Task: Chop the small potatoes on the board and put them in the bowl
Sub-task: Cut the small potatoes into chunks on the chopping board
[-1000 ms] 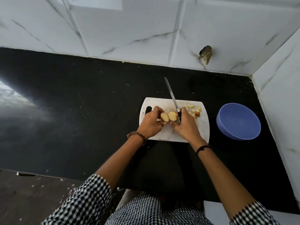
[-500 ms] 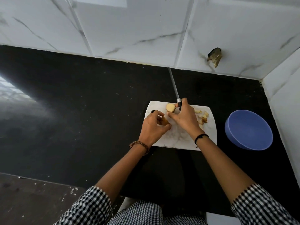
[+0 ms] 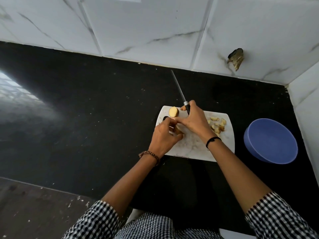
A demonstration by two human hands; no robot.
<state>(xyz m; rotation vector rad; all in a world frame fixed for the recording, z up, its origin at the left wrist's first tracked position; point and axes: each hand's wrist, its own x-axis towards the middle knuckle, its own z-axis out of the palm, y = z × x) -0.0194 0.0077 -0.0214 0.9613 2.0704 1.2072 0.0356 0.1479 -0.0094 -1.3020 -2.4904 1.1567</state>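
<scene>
While my right grip [image 3: 195, 121] closes round the knife [image 3: 179, 90] handle, blade pointing beyond the board [image 3: 193, 147], my left grip [image 3: 164, 137] pinches one potato half [image 3: 177, 131] there; the other half [image 3: 173, 112] lies cut-face up at the far corner. Best: set the held piece flat-side down, fingertips tucked, before slicing.

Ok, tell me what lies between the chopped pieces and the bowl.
Nothing visible. The chopped pieces sit near the right edge of the board, and only a strip of black counter separates it from the blue bowl.
</scene>
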